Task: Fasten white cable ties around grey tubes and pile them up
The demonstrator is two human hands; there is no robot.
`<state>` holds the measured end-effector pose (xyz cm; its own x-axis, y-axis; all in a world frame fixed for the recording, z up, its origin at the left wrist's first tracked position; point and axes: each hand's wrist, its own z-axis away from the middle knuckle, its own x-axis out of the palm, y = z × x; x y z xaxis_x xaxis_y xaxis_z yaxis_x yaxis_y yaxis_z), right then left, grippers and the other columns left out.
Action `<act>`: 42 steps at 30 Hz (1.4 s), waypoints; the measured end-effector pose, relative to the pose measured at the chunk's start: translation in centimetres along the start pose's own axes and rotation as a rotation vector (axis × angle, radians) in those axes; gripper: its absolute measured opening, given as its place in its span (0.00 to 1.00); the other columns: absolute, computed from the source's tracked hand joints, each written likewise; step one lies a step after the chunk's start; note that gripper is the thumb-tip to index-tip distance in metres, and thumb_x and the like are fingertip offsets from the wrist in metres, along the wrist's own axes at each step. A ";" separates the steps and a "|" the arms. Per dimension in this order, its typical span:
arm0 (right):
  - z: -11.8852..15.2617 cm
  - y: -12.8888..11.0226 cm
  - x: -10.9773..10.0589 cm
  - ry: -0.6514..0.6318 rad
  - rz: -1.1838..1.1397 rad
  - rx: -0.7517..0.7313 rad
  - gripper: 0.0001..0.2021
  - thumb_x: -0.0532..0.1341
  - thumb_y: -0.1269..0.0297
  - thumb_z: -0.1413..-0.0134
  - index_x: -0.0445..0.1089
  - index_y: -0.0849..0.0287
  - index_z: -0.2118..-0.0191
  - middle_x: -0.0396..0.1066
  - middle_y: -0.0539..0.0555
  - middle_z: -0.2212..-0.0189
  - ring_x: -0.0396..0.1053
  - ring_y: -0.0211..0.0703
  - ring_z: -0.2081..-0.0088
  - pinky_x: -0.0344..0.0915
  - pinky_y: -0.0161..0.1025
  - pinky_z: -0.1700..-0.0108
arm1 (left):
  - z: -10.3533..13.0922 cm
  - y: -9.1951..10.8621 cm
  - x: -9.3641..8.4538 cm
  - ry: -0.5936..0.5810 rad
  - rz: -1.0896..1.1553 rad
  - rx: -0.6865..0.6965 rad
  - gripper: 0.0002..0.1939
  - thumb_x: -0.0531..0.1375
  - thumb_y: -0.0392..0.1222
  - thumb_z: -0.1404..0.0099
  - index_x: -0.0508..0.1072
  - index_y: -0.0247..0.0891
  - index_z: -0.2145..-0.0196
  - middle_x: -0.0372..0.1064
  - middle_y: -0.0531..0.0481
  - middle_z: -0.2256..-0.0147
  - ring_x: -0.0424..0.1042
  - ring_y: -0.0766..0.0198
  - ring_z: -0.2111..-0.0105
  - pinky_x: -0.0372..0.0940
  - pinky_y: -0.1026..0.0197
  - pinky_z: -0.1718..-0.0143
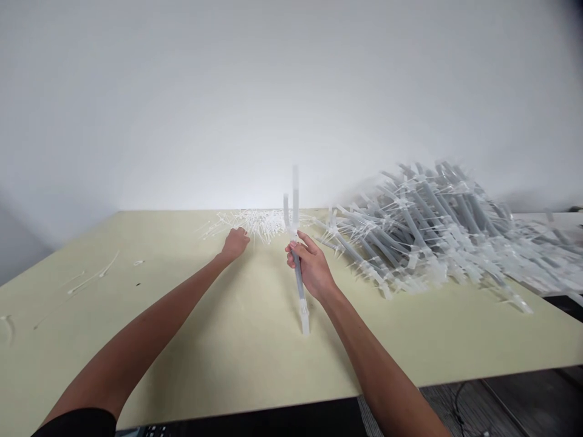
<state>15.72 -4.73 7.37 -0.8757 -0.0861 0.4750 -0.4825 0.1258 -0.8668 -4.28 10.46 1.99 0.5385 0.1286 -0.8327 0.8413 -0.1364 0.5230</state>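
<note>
My right hand [307,262] is closed around a grey tube [299,276] with a clear plastic end piece at its bottom. The tube stands nearly upright above the table, and two prongs branch upward from its top. My left hand [235,243] reaches to the near left edge of a heap of thin white cable ties [266,224]. Its fingers are curled together, and whatever they may hold is hidden.
To the right lies a large pile of similar grey tubes [421,212] with clear ends and white ties. Loose white ties [98,276] are scattered on the left of the pale yellow table [255,346]. A white wall [255,97] rises behind.
</note>
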 end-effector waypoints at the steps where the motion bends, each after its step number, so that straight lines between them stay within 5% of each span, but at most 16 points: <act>1: -0.1 0.2 -0.1 0.006 -0.009 -0.011 0.21 0.64 0.61 0.57 0.62 0.55 0.55 0.67 0.49 0.74 0.61 0.33 0.76 0.56 0.34 0.74 | 0.8 0.4 -0.4 0.013 0.032 -0.012 0.11 0.50 0.37 0.43 0.67 0.33 0.62 0.67 0.41 0.63 0.67 0.57 0.63 0.59 0.58 0.62; 4: -0.2 0.8 -0.2 0.046 -0.054 -0.031 0.17 0.64 0.63 0.56 0.63 0.56 0.58 0.67 0.50 0.73 0.61 0.33 0.75 0.57 0.34 0.73 | 3.9 2.0 -1.6 0.036 0.248 -0.016 0.13 0.48 0.41 0.41 0.66 0.36 0.61 0.68 0.46 0.66 0.68 0.64 0.69 0.62 0.62 0.67; 8: -0.3 1.3 -0.1 0.060 -0.066 -0.009 0.10 0.64 0.63 0.58 0.67 0.60 0.67 0.66 0.51 0.72 0.61 0.34 0.74 0.58 0.35 0.71 | 8.4 4.7 -2.2 -0.070 0.919 0.063 0.10 0.54 0.43 0.44 0.67 0.34 0.66 0.66 0.45 0.63 0.67 0.66 0.69 0.64 0.61 0.66; 12: -0.4 2.2 0.0 0.054 -0.026 0.036 0.12 0.65 0.62 0.61 0.68 0.61 0.68 0.65 0.50 0.73 0.61 0.33 0.74 0.58 0.34 0.72 | 11.1 6.4 -1.9 -0.200 1.098 0.089 0.12 0.57 0.46 0.44 0.69 0.33 0.67 0.67 0.46 0.64 0.67 0.67 0.69 0.63 0.61 0.65; 24: 0.0 3.0 0.8 -0.056 0.056 0.107 0.15 0.65 0.57 0.59 0.64 0.61 0.67 0.66 0.49 0.74 0.59 0.31 0.76 0.55 0.32 0.73 | 12.8 7.1 -1.4 -0.083 1.082 0.125 0.14 0.59 0.49 0.44 0.72 0.35 0.66 0.70 0.48 0.68 0.66 0.65 0.68 0.60 0.62 0.65; 37: -0.4 3.7 0.1 -0.028 -0.006 0.132 0.15 0.67 0.65 0.63 0.64 0.61 0.67 0.65 0.48 0.76 0.57 0.29 0.79 0.53 0.31 0.76 | 13.0 7.0 -0.9 0.015 0.959 0.118 0.12 0.60 0.48 0.46 0.75 0.37 0.69 0.71 0.47 0.63 0.66 0.64 0.68 0.60 0.62 0.66; 42: -0.8 3.8 -0.5 0.031 -0.005 0.113 0.15 0.67 0.65 0.63 0.64 0.60 0.67 0.65 0.48 0.76 0.58 0.29 0.79 0.54 0.31 0.75 | 13.0 7.0 -1.4 0.058 0.908 0.127 0.14 0.58 0.49 0.44 0.74 0.38 0.63 0.70 0.47 0.61 0.67 0.64 0.67 0.61 0.62 0.66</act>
<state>14.26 -3.46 3.93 -0.8742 -0.0562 0.4823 -0.4837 0.0128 -0.8751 0.29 -3.45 4.43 0.9946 -0.0322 -0.0991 0.0840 -0.3157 0.9451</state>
